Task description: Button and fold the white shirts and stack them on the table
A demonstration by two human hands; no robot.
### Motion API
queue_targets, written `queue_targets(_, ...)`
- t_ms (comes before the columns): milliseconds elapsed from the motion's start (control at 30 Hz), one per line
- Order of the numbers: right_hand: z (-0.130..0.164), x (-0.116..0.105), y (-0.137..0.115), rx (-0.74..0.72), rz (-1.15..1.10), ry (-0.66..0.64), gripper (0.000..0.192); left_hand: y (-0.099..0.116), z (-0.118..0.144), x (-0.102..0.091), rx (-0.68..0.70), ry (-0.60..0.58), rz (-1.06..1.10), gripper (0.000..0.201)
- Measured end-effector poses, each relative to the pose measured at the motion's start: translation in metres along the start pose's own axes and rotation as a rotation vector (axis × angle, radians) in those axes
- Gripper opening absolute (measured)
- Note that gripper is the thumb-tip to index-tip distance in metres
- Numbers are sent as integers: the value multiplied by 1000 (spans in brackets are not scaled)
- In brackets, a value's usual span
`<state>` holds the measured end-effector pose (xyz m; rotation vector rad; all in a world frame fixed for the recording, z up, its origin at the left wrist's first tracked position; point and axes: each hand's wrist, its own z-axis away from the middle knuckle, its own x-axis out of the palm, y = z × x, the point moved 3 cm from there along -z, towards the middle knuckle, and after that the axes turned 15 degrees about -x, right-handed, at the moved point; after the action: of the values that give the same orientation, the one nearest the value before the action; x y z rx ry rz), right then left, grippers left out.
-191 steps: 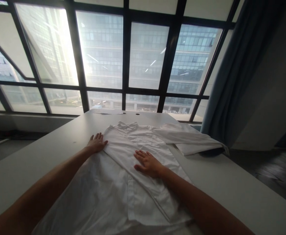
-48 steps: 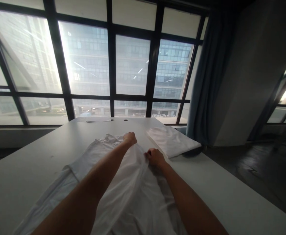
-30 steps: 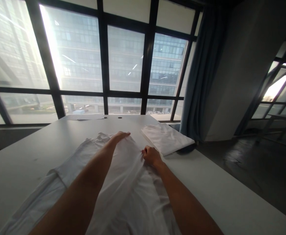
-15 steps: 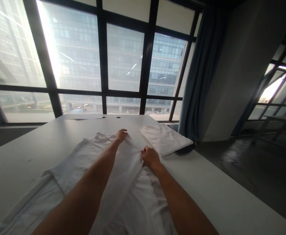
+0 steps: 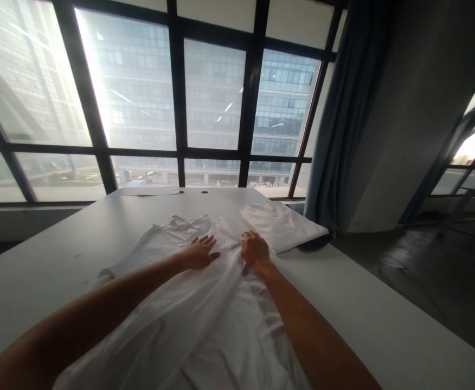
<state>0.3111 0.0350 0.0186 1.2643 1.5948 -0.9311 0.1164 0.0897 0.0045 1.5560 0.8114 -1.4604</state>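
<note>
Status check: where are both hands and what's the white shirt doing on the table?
Left hand flat, open, on the white shirt. Right hand closed on its right edge. Shirt rumpled on the table. Folded white cloth just beyond the right hand.

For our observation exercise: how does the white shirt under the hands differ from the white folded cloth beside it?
The white shirt lies spread out and rumpled, while the white folded cloth is a neat flat rectangle. The shirt is under both the left hand and the right hand; the folded cloth lies untouched. Both are white fabric on the grey table.
</note>
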Motion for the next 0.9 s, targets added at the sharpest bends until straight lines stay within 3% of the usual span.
queue_targets(67,1,6,-11,-125,-46,-49,48,-25,27,0,-65,-15,-39,73)
queue_targets(133,4,16,-20,-185,-98,-227,60,-57,45,-4,-182,-18,-58,77)
queue_targets(233,6,25,-24,-164,-123,-476,68,-110,60,-5,-362,-19,-48,80)
queue_targets(300,0,24,-26,-164,-98,-525,75,-139,66,-3,-417,-4,-26,78)
queue_targets(367,-13,23,-31,-173,-77,-481,81,-156,69,1,-418,19,-8,75)
queue_targets(467,-36,31,-47,-152,-114,-385,84,-165,70,5,-419,26,-5,72)
queue_targets(633,-67,58,-61,-143,-157,-468,93,-165,61,-3,-445,24,-6,70)
queue_targets(767,-102,55,-54,-212,-167,-483,107,-172,35,-13,-449,112,-41,63)
queue_targets(900,-136,61,-44,-161,-110,-360,106,-187,-4,-9,-455,135,-46,70)
